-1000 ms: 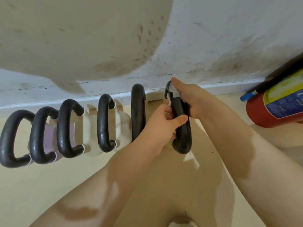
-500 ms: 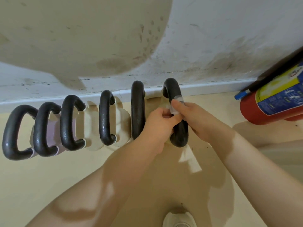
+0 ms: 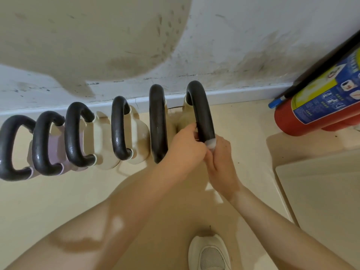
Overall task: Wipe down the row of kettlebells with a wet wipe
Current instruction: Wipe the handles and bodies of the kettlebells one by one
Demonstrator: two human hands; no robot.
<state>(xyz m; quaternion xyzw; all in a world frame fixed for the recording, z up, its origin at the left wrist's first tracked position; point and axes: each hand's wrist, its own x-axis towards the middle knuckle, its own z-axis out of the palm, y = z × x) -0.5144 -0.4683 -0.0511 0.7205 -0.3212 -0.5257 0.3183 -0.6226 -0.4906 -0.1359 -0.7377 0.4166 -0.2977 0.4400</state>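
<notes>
From my head camera I look down on six kettlebells (image 3: 120, 133) standing in a row on the pale floor (image 3: 58, 201), close along the white baseboard (image 3: 243, 94) of a stained wall (image 3: 233, 36). Each has a black handle; the two at the left end have lilac bodies, the others look cream. I am at the rightmost kettlebell (image 3: 200, 112), whose handle arches away from the wall toward me. My right hand (image 3: 221, 158) is curled around the near end of that handle with the wet wipe (image 3: 212, 142) held against it; only a small white bunch of the wipe shows above my thumb and forefinger, touching the black grip. My left hand (image 3: 186, 147) comes in from the left with its fingers bent against the inner side of the same handle, just beside the wipe; I take it as holding the handle, though the fingertips are hidden behind the bar. The two hands touch or nearly touch each other. A red fire extinguisher (image 3: 319, 106) with a blue and yellow label lies by the wall at the right, well apart from the row. A pale flat panel (image 3: 321, 191) lies on the floor at the right edge, and my white shoe (image 3: 209, 252) shows at the bottom.
</notes>
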